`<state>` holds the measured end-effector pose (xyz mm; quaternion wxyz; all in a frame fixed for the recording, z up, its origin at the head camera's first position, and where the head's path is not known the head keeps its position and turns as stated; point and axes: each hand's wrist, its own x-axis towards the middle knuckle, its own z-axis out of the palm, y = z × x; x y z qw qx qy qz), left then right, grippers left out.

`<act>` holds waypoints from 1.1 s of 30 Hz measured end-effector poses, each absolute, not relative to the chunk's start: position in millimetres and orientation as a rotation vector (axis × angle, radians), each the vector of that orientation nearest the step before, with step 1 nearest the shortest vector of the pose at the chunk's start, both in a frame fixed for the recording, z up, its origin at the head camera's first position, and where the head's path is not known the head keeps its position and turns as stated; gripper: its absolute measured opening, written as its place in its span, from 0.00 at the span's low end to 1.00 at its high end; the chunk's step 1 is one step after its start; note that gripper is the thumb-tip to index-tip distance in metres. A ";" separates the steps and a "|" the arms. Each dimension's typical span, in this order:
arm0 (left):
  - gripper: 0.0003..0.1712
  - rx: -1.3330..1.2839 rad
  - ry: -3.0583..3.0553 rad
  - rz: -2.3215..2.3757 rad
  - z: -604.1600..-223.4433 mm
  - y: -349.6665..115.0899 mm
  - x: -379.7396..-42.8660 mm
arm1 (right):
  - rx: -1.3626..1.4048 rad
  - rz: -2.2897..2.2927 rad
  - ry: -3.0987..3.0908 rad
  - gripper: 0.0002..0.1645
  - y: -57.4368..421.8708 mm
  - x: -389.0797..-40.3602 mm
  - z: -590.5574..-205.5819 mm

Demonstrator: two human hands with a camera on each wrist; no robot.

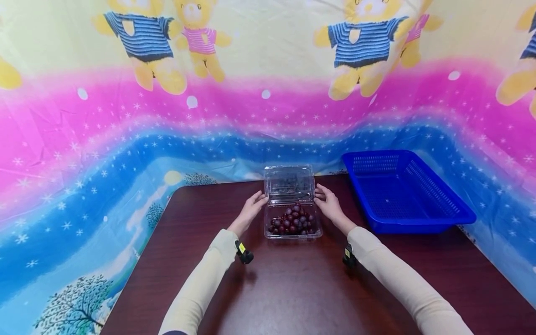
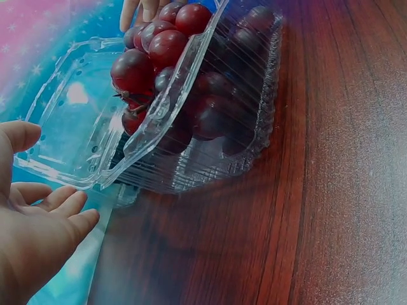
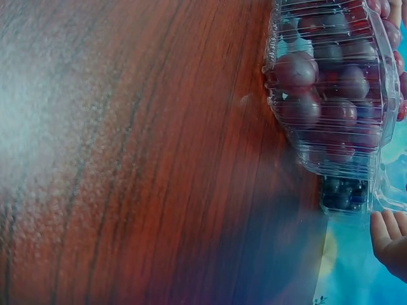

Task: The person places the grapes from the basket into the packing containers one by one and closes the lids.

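Note:
A clear plastic clamshell box stands on the table with its hinged lid raised at the back. Dark red grapes fill the box, heaped above its rim in the left wrist view. My left hand is at the lid's left edge near the hinge, thumb and fingers apart around that edge in the left wrist view. On the opposite side, my right hand has its fingers extended at the lid's right edge. In the right wrist view, only part of the right hand shows, just below the lid.
A blue plastic basket with slotted walls stands at the back right of the brown wooden table. Behind the clamshell, small dark round things show in clear plastic. A cartoon-bear cloth hangs around the table.

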<state>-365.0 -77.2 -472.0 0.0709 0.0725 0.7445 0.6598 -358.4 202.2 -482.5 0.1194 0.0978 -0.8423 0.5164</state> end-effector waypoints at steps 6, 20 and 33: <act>0.35 0.214 2.244 2.009 -471.5 -76.5 -366.6 | 0.284 1.501 -2.463 0.33 202.9 -358.7 -479.5; 0.33 0.241 2.278 2.022 -461.4 -77.1 -367.7 | 0.275 1.511 -2.448 0.31 202.0 -356.3 -468.4; 0.31 0.268 2.337 2.007 -454.5 -77.2 -365.4 | 0.310 1.512 -2.395 0.29 202.8 -355.8 -461.6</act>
